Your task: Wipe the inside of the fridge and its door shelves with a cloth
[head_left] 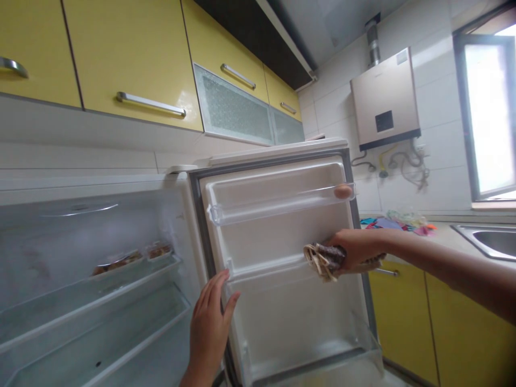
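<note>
The right hand (355,250) was closed round a crumpled brown-and-beige cloth (328,259) by the middle ledge (266,270) of the open white fridge door (282,234), near its outer edge. The left hand (210,317), thumb spread from its fingers, was at the door's hinge-side edge. A brown oval egg (343,191) sat at the outer end of the clear plastic top rack (278,207).
</note>
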`<state>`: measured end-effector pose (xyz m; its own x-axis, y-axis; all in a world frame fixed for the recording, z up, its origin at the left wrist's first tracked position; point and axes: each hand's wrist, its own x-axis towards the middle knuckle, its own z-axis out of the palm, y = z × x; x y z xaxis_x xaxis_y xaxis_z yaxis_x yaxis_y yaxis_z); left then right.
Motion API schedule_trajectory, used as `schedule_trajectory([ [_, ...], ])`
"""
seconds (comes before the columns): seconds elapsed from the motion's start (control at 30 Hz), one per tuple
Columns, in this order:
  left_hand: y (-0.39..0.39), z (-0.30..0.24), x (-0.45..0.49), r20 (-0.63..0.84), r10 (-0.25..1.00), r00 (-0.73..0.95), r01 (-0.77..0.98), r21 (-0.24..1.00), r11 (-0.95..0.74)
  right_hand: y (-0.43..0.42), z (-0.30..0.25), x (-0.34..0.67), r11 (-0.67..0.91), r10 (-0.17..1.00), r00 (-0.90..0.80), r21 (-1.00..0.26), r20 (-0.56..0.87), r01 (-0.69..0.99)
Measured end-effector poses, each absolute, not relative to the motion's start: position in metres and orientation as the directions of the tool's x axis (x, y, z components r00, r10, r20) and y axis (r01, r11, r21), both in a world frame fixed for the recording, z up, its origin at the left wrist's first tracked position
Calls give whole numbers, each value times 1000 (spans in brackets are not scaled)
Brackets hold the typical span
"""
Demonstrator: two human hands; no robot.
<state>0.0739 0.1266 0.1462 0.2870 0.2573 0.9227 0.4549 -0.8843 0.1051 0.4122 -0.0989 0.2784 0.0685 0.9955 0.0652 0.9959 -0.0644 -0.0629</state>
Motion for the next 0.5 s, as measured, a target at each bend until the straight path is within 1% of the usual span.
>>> schedule_trajectory([
  [0.07,126,145,74,919,275,281,434,134,-891,-102,277,410,-70,994,74,-58,78,996],
  [0.13,126,143,76,916,298,268,405,174,-898,-105,275,407,-56,992,64,-80,106,995],
  [0.2,125,141,78,912,325,249,379,217,-900,-106,273,406,-30,991,46,-127,125,991],
  [0.3,125,138,79,900,371,230,345,280,-896,-101,274,400,9,994,15,-220,104,975],
  [0.37,125,137,80,889,400,224,319,321,-892,-92,275,391,33,996,-9,-254,94,967],
  [0.5,124,137,79,864,458,207,282,396,-874,-63,276,349,69,992,-45,-203,122,977],
])
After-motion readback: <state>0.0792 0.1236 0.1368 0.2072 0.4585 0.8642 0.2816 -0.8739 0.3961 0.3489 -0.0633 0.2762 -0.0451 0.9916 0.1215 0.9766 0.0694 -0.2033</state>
